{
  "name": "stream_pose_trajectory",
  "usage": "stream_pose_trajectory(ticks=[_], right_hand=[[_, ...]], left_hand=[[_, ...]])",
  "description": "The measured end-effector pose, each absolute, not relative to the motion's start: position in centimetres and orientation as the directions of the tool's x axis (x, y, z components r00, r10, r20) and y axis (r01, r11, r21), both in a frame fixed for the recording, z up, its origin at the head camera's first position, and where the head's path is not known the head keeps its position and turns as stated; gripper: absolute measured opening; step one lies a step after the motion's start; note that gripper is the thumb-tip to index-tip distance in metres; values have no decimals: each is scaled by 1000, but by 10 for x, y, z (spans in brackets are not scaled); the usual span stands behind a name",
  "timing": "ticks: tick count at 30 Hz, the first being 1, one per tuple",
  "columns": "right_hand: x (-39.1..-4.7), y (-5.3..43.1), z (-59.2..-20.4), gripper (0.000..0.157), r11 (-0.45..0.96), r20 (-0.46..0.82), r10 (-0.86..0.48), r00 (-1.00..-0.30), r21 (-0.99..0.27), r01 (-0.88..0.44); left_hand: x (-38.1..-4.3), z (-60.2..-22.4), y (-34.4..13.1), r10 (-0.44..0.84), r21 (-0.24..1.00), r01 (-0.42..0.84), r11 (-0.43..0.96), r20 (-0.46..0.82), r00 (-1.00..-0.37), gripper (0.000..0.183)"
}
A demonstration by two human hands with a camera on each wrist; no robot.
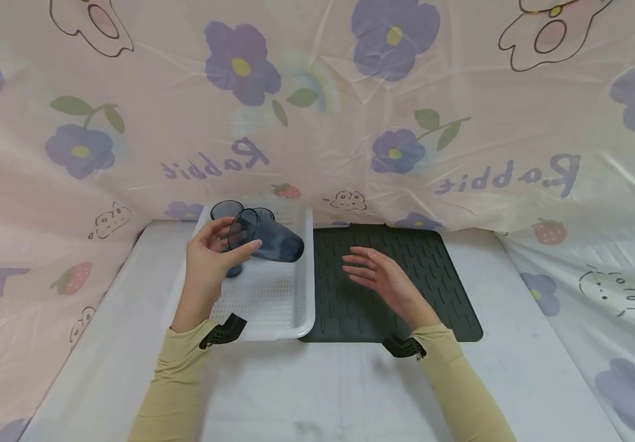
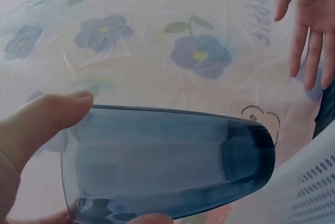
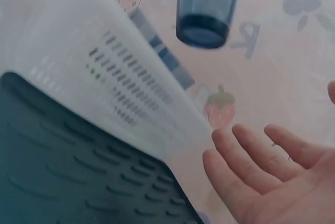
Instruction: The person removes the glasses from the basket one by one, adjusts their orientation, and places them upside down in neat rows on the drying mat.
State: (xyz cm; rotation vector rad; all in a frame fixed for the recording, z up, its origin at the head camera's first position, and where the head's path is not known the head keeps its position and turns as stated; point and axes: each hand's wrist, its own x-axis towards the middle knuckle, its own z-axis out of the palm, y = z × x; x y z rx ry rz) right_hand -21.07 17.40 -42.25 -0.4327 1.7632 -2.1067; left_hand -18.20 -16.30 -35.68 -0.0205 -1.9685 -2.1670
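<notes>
My left hand (image 1: 206, 264) grips a clear blue glass tumbler (image 1: 279, 240) near its rim, thumb on one side and fingers on the other. The tumbler lies almost on its side in the air above the white basket (image 1: 309, 288), its darker thick base pointing right. In the left wrist view the tumbler (image 2: 157, 156) looks empty. More blue glasses (image 1: 226, 209) are in the far part of the basket, partly hidden by the hand and the held tumbler. My right hand (image 1: 389, 283) hovers over the dark ribbed mat (image 1: 422, 264), fingers extended, holding nothing.
The perforated basket stands at the left, right beside the mat, its right wall along the mat's left edge. Both are on a white table (image 1: 328, 393). A patterned cloth (image 1: 317, 135) with flowers and rabbits hangs behind and at the sides.
</notes>
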Motion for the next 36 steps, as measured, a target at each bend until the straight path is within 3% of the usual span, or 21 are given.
stream_pose_trajectory(ticks=[27, 36], right_hand=[[-208, 146, -419, 49, -291, -11, -468, -883, -942, 166], [-208, 141, -421, 38, -362, 19, -473, -881, -916, 174]], left_hand=[[-180, -365, -114, -6, 948, 109, -299, 113, -994, 64], [-179, -368, -102, 17, 936, 103, -337, 116, -993, 62]])
